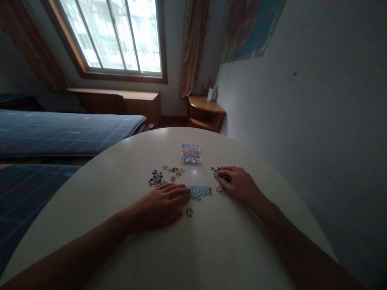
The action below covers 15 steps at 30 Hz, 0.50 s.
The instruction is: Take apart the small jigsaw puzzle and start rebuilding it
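L hand (165,203) palm-down, fingers out flat & close together, tips on L end of the blue joined puzzle strip (200,191); not clamped. R hand (242,186) palm-down, fingers bent over the R pile (215,172) of loose pcs. Can't tell if its fingertips are together on a pc or apart, pile & hand hide that.

Strip sits btwn the two hands, lettering on it, lower edge uneven. Single pc (189,212) near side of strip, just beside L thumb. Small pc group (219,189) just below R fingertips, btwn them & strip's R end. L pile (156,179), mostly dark blue w/ some multicolor, just past L knuckles. Printed sheet (191,155) beyond both hands, approx midway. All on white round table (211,249). Plaid mattress (66,131) well off past L hand.
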{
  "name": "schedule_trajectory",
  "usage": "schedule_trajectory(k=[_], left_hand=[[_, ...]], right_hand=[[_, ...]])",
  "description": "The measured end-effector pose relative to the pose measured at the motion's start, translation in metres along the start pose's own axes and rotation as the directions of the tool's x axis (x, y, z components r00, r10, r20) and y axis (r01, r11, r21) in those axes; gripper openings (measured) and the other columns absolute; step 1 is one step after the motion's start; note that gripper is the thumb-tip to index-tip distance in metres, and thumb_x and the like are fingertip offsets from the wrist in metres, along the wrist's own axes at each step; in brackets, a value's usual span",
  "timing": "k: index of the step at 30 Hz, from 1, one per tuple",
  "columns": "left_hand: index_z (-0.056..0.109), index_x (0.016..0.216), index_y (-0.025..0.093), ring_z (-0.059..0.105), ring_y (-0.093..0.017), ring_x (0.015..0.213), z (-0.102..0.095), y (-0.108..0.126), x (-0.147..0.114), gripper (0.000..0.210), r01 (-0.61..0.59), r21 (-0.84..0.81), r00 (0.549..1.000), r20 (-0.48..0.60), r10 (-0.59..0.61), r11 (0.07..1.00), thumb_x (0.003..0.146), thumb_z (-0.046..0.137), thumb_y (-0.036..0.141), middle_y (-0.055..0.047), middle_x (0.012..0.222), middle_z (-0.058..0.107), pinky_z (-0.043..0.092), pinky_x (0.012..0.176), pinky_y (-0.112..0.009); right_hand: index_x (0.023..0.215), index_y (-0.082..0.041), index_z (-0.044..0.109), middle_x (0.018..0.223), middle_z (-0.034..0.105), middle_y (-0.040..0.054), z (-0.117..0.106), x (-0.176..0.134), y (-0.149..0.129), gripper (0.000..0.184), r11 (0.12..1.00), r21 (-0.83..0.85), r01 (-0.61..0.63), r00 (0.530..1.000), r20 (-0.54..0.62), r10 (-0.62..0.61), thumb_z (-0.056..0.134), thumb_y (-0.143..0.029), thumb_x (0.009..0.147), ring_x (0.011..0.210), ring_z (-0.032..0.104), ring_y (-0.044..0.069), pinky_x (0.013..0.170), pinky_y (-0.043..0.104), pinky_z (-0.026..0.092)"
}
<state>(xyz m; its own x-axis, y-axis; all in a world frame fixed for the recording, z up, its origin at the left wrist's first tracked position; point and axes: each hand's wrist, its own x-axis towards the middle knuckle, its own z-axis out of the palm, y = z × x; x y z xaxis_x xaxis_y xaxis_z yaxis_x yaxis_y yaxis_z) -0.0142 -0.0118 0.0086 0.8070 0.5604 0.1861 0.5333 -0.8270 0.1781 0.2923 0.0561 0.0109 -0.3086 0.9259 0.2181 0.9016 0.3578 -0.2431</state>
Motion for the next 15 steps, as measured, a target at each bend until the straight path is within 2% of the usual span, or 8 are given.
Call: schedule_trajectory(k=[9, 15], left_hand=[[0.045, 0.14, 0.022, 0.046, -0.028, 0.135, 0.0, 0.002, 0.001, 0.047, 0.008, -0.017, 1.0, -0.026, -0.008, 1.0, 0.094, 0.055, 0.029, -0.009, 0.148, 0.048, 0.039, 0.113, -0.047], [0.045, 0.14, 0.023, 0.046, -0.027, 0.135, 0.001, 0.003, 0.0, 0.047, 0.005, -0.015, 0.999, -0.047, -0.006, 1.0, 0.094, 0.054, 0.029, -0.009, 0.147, 0.049, 0.039, 0.112, -0.047]], right_hand=[[0.109, -0.027, 0.074, 0.123, 0.067, 0.0082, 0.002, -0.002, -0.014, 0.026, 0.994, 0.062, 0.091, 0.995, -0.054, -0.088, 0.062, -0.039, 0.089, 0.115, 0.056, 0.028, 0.099, 0.049, 0.041], [0.099, -0.026, 0.074, 0.119, 0.068, 0.0079, 0.008, 0.0, -0.022, 0.018, 0.982, 0.149, 0.117, 0.993, -0.044, -0.111, 0.062, -0.028, 0.086, 0.114, 0.056, 0.027, 0.1, 0.047, 0.041]])
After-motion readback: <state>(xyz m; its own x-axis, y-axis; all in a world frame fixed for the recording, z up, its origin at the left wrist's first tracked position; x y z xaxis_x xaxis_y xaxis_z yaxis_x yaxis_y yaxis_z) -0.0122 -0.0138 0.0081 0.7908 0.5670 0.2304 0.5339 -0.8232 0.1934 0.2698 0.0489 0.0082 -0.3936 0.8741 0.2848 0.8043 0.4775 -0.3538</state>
